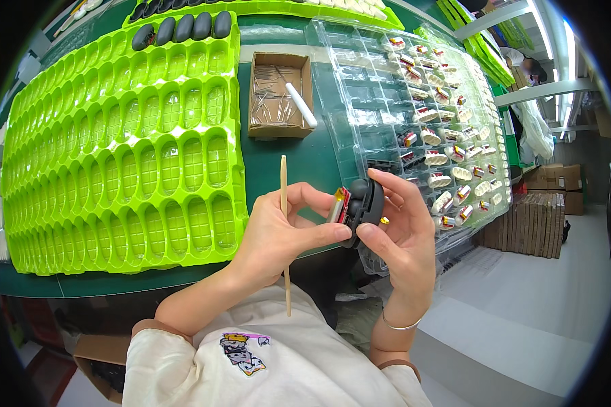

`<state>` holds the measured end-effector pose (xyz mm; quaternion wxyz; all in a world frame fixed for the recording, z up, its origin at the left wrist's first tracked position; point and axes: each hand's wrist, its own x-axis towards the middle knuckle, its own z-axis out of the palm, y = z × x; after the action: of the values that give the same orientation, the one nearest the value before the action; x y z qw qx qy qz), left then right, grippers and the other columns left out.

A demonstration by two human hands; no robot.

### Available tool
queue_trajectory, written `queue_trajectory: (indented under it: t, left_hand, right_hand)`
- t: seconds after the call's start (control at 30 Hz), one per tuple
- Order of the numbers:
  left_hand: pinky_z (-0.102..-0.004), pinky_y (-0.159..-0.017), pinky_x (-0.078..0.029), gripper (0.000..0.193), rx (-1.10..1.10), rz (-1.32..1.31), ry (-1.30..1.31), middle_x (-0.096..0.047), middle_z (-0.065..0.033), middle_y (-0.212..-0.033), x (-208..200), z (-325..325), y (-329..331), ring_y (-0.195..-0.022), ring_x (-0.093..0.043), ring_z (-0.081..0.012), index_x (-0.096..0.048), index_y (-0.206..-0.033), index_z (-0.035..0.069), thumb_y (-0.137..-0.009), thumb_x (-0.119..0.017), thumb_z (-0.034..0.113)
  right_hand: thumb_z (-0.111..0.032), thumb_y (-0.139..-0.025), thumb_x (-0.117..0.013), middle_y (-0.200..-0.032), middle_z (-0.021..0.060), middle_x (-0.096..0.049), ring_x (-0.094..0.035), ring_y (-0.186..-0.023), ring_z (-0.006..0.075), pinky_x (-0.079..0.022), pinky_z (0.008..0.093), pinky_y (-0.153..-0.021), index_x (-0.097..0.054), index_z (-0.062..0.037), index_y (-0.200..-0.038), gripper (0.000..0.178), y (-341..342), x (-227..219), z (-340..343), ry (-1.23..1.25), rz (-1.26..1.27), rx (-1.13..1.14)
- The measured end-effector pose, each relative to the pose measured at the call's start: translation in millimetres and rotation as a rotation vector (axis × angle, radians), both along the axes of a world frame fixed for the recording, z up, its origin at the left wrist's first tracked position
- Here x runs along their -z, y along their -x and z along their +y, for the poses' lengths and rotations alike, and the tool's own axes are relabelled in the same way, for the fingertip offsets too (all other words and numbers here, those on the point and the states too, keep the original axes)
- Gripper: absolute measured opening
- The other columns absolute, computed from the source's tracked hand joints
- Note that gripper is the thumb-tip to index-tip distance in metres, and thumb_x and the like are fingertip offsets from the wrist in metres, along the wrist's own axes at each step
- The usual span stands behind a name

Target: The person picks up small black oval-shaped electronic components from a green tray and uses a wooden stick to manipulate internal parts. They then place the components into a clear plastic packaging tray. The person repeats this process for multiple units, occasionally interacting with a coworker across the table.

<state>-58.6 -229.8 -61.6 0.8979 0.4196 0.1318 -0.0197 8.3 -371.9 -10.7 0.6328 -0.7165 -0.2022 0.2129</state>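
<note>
Near the table's front edge, my right hand [409,234] grips a black oval casing [366,207], its thumb and fingers round the edges. My left hand [273,234] pinches a small flat silver part with red and yellow edges, like a small battery pack [339,205], against the casing's left side. A thin wooden stick [285,178] is tucked upright through the same hand and sticks out above and below it. Between the casing and the right fingers shows a small yellow bit [385,220]. The casing's inside is mostly hidden from this angle.
A bright green tray [241,173] with rows of oval pockets fills the left; several dark oval casings [184,28] sit at its far end. A cardboard box [278,127] holds thin pins and a white pen-like tool [301,106]. Right, a clear tray [346,102] carries several white parts [436,158].
</note>
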Motion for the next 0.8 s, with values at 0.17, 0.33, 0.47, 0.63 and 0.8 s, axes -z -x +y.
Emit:
queue_trajectory:
  t: [0.17,0.33,0.47,0.63,0.8]
  left_hand:
    - [-0.0137,-0.052,-0.041,0.025,0.0,0.022,-0.001,-0.063,-0.007,-0.078,0.5,2.7,4.9,-0.059,-0.056,-0.0028,-0.058,-0.085,-0.002,-0.067,-0.074,0.007]
    - [-0.0137,-0.044,-0.029,0.02,-0.075,0.027,-0.09,-0.059,-0.0016,-0.067,-0.6,-0.3,6.3,-0.049,-0.042,0.0022,-0.061,-0.083,-0.002,-0.068,-0.073,0.005]
    - [-0.0161,-0.041,-0.02,0.019,-0.089,0.009,-0.125,-0.053,0.003,-0.068,6.4,-2.7,7.1,-0.047,-0.033,0.0035,-0.062,-0.084,-0.002,-0.069,-0.072,0.005]
    - [-0.0195,-0.04,-0.025,0.028,-0.239,-0.114,-0.619,-0.053,0.0013,-0.074,1.9,-5.9,5.8,-0.047,-0.037,-0.0005,-0.062,-0.092,0.001,-0.068,-0.073,0.009]
    - [-0.0348,-0.042,-0.041,0.03,-0.328,-0.347,-1.298,-0.051,-0.0093,-0.075,-2.0,-6.7,-2.4,-0.047,-0.049,-0.0218,-0.059,-0.1,0.004,-0.072,-0.066,0.012]
  right_hand:
    - [0.0,-0.069,-0.067,-0.102,0.0062,-0.05,-0.051,-0.094,0.0143,-0.045,0.0283,-0.079,-0.048,-0.0025,-0.112,0.048,-5.8,14.7,-6.0,-0.121,0.148,-0.061]
    - [-0.001,-0.07,-0.066,-0.103,0.0097,-0.051,-0.051,-0.095,0.0147,-0.044,0.0288,-0.08,-0.042,-0.0047,-0.111,0.048,-4.7,21.4,-1.9,-0.234,0.336,-0.099]
    - [-0.001,-0.072,-0.064,-0.107,0.0137,-0.05,-0.051,-0.095,0.0156,-0.043,0.0294,-0.081,-0.039,-0.0076,-0.112,0.048,-4.0,27.7,-0.6,-0.284,0.365,-0.102]
    - [-0.003,-0.079,-0.058,-0.118,0.0221,-0.045,-0.051,-0.099,0.0178,-0.043,0.0307,-0.082,-0.032,-0.0127,-0.118,0.047,0.6,38.4,8.9,-0.447,0.362,-0.1]
    - [-0.005,-0.083,-0.054,-0.122,0.027,-0.04,-0.048,-0.107,0.0236,-0.039,0.0353,-0.09,-0.025,-0.0123,-0.121,0.048,9.9,53.5,9.9,-0.541,0.423,0.037]
